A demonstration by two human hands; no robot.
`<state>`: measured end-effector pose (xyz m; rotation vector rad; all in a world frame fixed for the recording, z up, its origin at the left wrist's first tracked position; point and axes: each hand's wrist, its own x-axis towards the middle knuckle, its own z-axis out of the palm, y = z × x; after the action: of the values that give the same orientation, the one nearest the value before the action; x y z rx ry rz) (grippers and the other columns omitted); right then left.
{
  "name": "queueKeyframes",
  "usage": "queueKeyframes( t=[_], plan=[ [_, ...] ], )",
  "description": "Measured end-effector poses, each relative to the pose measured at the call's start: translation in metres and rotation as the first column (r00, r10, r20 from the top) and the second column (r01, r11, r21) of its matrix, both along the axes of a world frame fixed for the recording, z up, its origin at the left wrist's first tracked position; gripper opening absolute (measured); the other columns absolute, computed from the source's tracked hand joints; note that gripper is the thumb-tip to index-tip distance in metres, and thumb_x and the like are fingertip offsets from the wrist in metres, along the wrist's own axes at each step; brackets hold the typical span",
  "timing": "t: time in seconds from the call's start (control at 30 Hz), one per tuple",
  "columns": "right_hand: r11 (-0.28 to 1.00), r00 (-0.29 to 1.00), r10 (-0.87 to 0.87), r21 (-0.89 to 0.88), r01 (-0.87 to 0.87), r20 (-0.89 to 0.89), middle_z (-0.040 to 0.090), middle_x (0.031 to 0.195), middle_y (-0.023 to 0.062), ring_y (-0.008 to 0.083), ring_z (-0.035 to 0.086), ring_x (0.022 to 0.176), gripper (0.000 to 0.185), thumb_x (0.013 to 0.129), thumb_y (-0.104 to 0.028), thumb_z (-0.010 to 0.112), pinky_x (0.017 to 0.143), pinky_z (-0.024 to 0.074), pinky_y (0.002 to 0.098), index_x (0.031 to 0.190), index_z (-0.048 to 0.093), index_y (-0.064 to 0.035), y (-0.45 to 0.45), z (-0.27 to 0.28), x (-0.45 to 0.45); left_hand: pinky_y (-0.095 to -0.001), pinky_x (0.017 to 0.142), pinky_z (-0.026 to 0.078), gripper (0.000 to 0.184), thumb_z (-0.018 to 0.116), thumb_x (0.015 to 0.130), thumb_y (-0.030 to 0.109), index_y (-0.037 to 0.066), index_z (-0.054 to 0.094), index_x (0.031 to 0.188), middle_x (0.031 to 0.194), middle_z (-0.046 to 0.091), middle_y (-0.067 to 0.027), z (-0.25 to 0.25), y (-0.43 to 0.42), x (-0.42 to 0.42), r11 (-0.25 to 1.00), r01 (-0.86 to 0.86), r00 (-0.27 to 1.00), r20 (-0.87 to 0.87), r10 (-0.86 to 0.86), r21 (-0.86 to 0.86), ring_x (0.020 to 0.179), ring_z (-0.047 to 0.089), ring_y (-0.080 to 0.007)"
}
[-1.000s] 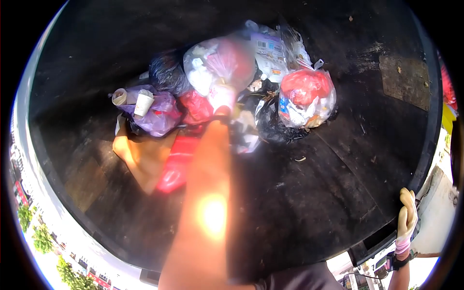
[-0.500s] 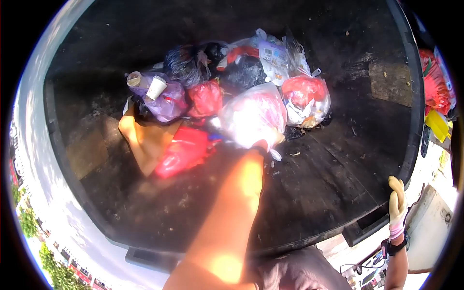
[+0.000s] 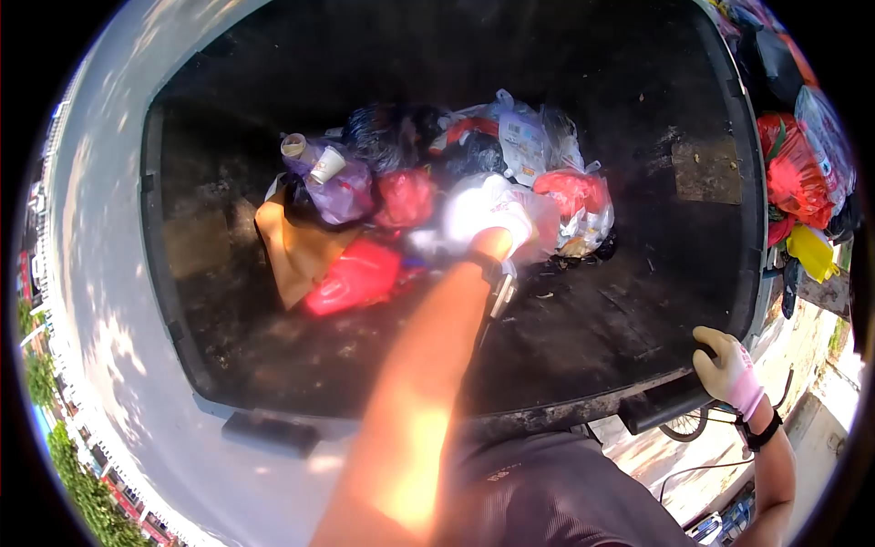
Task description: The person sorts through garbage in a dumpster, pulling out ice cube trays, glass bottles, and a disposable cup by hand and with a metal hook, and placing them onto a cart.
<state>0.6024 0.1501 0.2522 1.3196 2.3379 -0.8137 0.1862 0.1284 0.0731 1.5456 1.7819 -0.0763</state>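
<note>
My left hand (image 3: pixel 497 217), in a white glove, reaches into the dark bin and lies over a clear plastic bag (image 3: pixel 543 219) of rubbish. Glare washes out its fingers, so its grip does not show. Right of it lies a knotted clear bag with red in it (image 3: pixel 574 196); on its left are a small red bag (image 3: pixel 405 197) and a bright red bag (image 3: pixel 360 276). My right hand (image 3: pixel 726 366), gloved with pale fingertips, is open with curved fingers beside the bin's front right edge, holding nothing.
A purple bag (image 3: pixel 339 196) with a paper cup (image 3: pixel 327 165) on it, an orange-brown sheet (image 3: pixel 296 246) and black bags (image 3: pixel 378 132) lie in the bin. Its rim (image 3: pixel 743 164) surrounds them. Outside right hang red bags (image 3: pixel 795 178) and a yellow bag (image 3: pixel 811 253).
My left hand has moved farther in, over the clear bag. My right hand has shifted left toward the bin's edge, its fingers now bent. The view has shifted, showing more bags outside on the right.
</note>
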Motion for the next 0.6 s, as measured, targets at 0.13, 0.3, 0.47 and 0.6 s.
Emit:
queueKeyframes(
  t=[0.13,0.3,0.47,0.6],
  plan=[
    [0.989,0.987,0.146,-0.018,-0.147,-0.061,0.071,0.129,0.029,0.0453,0.069,0.121,0.051,0.087,-0.015,0.073,0.106,0.0549,0.0449,0.134,0.066,0.0054,0.041,0.008,-0.085,-0.0532,0.086,0.058,0.029,0.073,0.09,0.021,0.01,0.082,0.116,0.113,0.079,-0.0122,-0.038,0.021,0.071,0.987,0.151,0.988,0.011,-0.151,-0.057,0.105,0.075,-0.0353],
    [0.942,0.966,-0.145,-0.329,0.069,-0.213,0.075,0.126,0.013,0.0182,0.07,0.117,0.042,0.102,-0.018,0.072,0.105,0.054,0.0329,0.136,0.066,0.0052,0.103,-0.102,-0.146,-0.0517,0.09,0.058,0.042,0.079,0.089,0.017,0.011,0.078,0.13,0.13,0.077,-0.0103,-0.098,0.036,0.185,0.99,0.112,0.991,0.079,-0.105,-0.085,0.12,0.074,-0.0335],
    [0.849,0.969,0.243,-0.474,-0.236,-0.046,0.072,0.132,0.017,0.0291,0.07,0.119,0.077,0.087,-0.047,0.081,0.102,0.0544,0.039,0.146,0.058,-0.0035,0.129,-0.238,-0.213,-0.0545,0.117,0.045,0.058,0.083,0.088,0.017,0.005,0.069,0.143,0.147,0.068,-0.0126,-0.061,0.049,0.221,0.858,0.43,0.898,0.23,-0.375,-0.281,0.138,0.063,-0.0337],
    [0.718,0.651,0.664,-0.557,-0.416,0.368,0.07,0.138,0.0233,0.0396,0.068,0.127,0.082,0.083,-0.049,0.082,0.104,0.054,0.0441,0.15,0.057,-0.0082,0.096,-0.257,-0.221,-0.0531,0.114,0.049,0.05,0.081,0.09,0.021,0.009,0.073,0.139,0.148,0.068,-0.009,-0.077,0.018,0.267,0.907,0.389,0.918,0.143,-0.369,-0.16,0.139,0.062,-0.0328]
  ],
)
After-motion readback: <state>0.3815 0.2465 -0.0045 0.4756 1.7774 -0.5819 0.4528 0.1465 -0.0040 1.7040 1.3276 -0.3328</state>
